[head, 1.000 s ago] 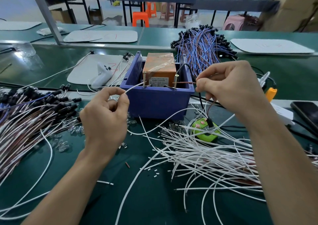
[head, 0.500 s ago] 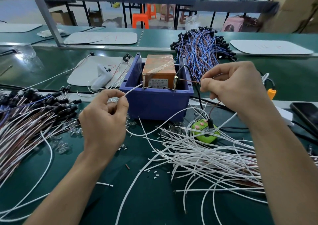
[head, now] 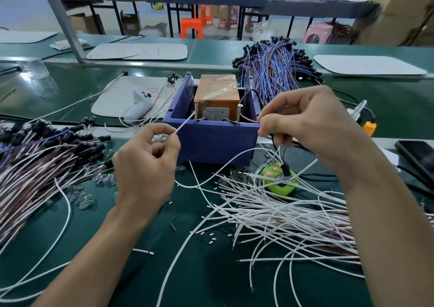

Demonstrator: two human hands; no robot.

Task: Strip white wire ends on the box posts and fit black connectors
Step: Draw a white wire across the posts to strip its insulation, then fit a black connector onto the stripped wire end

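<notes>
Centrally, the left hand (head: 145,165) pinched a thin white wire (head: 185,124) at the blue plastic box (head: 211,140); the right hand (head: 312,128) pinched a brown wire (head: 250,119) above heaped loose white wires (head: 281,215).

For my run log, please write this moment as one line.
left hand: pinches white wire at left post | right hand: pinches brown wire at right post

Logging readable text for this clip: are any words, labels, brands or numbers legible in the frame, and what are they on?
No text here can be read.
White label on the orange block in the blue box: printed lines, too blurred to read.
Near white mat: red pen strokes, no legible character.
Far white mat: faint red marks, illegible.
</notes>
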